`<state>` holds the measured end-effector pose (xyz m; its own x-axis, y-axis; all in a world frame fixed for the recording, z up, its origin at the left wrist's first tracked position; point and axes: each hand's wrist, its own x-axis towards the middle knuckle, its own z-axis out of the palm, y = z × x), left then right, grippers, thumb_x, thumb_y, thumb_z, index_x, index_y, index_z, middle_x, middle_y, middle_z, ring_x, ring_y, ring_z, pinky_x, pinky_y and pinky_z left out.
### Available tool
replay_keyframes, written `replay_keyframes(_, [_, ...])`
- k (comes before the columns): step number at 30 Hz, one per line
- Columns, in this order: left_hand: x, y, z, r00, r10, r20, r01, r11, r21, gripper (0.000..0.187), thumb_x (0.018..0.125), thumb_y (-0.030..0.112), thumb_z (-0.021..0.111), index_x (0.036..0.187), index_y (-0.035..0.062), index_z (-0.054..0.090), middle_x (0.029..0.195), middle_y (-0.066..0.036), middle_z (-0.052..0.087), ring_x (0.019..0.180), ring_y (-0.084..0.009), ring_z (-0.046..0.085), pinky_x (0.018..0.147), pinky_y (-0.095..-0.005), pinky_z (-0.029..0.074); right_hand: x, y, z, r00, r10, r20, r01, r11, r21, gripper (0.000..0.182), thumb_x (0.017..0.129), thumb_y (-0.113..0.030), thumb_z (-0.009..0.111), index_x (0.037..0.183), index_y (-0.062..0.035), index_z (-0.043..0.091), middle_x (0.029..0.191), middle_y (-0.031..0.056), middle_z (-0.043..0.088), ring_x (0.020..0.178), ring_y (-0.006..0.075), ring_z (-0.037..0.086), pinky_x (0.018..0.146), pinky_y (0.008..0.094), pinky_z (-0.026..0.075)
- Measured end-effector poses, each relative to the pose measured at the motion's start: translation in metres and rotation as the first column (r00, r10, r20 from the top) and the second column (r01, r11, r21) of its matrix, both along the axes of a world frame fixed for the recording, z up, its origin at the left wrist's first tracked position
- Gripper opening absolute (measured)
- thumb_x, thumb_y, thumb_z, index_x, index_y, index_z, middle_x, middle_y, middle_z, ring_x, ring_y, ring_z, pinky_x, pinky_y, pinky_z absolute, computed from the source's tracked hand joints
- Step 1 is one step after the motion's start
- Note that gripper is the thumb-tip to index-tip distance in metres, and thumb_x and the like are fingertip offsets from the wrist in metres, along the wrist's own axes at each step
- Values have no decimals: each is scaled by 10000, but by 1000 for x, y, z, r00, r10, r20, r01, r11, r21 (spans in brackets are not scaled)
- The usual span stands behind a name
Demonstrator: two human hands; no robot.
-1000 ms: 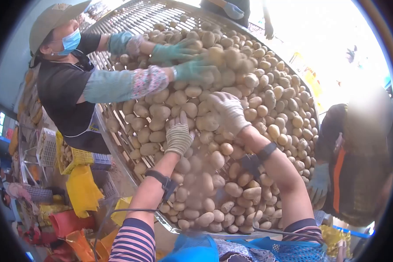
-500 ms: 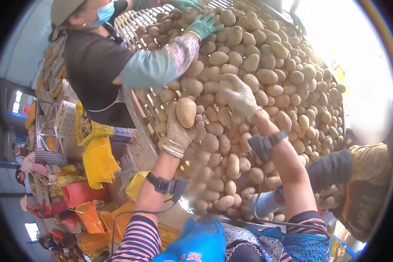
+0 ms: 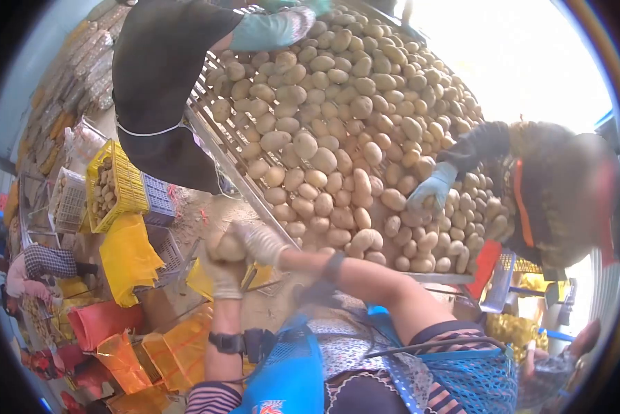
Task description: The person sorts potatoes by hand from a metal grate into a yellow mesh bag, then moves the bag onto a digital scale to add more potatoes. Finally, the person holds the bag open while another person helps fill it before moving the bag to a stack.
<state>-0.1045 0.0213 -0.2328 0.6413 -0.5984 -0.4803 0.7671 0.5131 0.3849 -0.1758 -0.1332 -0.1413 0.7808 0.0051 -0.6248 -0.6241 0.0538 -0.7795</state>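
Both my hands wear pale work gloves and are brought together left of the sorting rack (image 3: 244, 190), past its near-left edge. My left hand (image 3: 225, 281) is closed around a potato (image 3: 226, 247), possibly more than one, blurred by motion. Right up against that potato is my right hand (image 3: 260, 243), reaching across from the right; its fingers are smeared, so I cannot tell what they grip. A thick spread of potatoes (image 3: 324, 160) covers the slatted rack beside my forearms.
Across the rack stands a co-worker in a dark apron (image 3: 160, 96). At right, another person's blue glove (image 3: 433, 188) is among the potatoes. Left stand a yellow crate (image 3: 125, 190) of potatoes and yellow cloth (image 3: 125, 259). Orange sacks (image 3: 186, 345) lie below.
My hands have left the potato pile and met at the left, the left still with a potato. The view has shifted; the co-worker's gloved arms are farther up, the blue glove farther in.
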Motion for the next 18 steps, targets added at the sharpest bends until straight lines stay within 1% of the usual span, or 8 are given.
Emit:
replay_keyframes(2, [17, 73, -90, 1000, 18, 25, -21, 993, 114, 622, 807, 598, 461, 1222, 144, 550, 1202, -72, 591, 1149, -260, 533, 1001, -475, 400, 16, 69, -98, 970, -17, 241, 49, 991, -127, 510, 919, -473, 448, 975, -6, 644, 727, 157, 631, 625, 242, 643, 583, 394, 495])
replay_keyframes(4, [16, 114, -118, 988, 135, -78, -116, 971, 210, 555, 821, 536, 485, 1202, 142, 567, 1158, -77, 612, 1107, -256, 555, 897, -443, 456, 13, 107, -162, 871, 263, 414, -123, 934, -335, 378, 909, -369, 539, 1128, -68, 604, 842, 135, 634, 743, 241, 642, 666, 390, 515])
replay_keyframes(8, [29, 122, -125, 979, 141, -146, -92, 950, 299, 456, 841, 431, 529, 1188, 138, 579, 1109, -76, 629, 1034, -250, 583, 760, -390, 518, -46, 52, -51, 981, 149, 121, -134, 983, -125, 328, 888, -315, 595, 1117, -80, 610, 873, 137, 647, 792, 271, 647, 721, 392, 518])
replay_keyframes(10, [29, 102, -106, 992, 46, -113, -9, 951, 309, 427, 849, 389, 549, 1193, 137, 575, 1104, -72, 625, 1004, -247, 590, 727, -370, 525, -77, 18, -59, 849, 371, 376, -61, 776, -628, 303, 888, -279, 600, 1132, -99, 604, 978, 129, 646, 792, 286, 645, 731, 373, 520])
replay_keyframes(13, [12, 41, -46, 997, 68, -37, -50, 930, 363, 476, 860, 367, 550, 1251, 98, 538, 1142, -89, 602, 1043, -263, 578, 828, -390, 500, -142, -37, -46, 820, 123, 559, 246, 806, -538, 235, 854, -230, 625, 1065, -125, 624, 928, 104, 640, 794, 290, 634, 691, 402, 504])
replay_keyframes(14, [-15, 8, -12, 953, 5, 304, -169, 840, 515, 460, 861, 318, 575, 1254, 83, 533, 1148, -102, 595, 1038, -254, 566, 855, -381, 480, -168, -52, -45, 756, 51, 653, 350, 811, -469, 193, 837, -203, 626, 1021, -144, 635, 865, 103, 643, 787, 317, 629, 677, 432, 495])
replay_keyframes(16, [-55, -46, 7, 609, -304, 733, -348, 728, 591, 409, 868, 228, 606, 1233, 56, 539, 1149, -118, 583, 1023, -225, 540, 903, -366, 441, -220, -78, -50, 722, 160, 673, 530, 498, -687, 258, 791, -157, 675, 1042, -114, 633, 931, 82, 630, 854, 274, 614, 726, 412, 497])
replay_keyframes(18, [-100, -93, 24, 191, -528, 827, -316, 765, 561, 352, 865, 157, 626, 1189, 38, 558, 1141, -129, 578, 1035, -220, 529, 935, -373, 419, -275, -100, -58, 768, 162, 620, 551, 326, -768, 240, 787, -142, 666, 1022, -109, 636, 928, 73, 626, 847, 291, 609, 738, 410, 491])
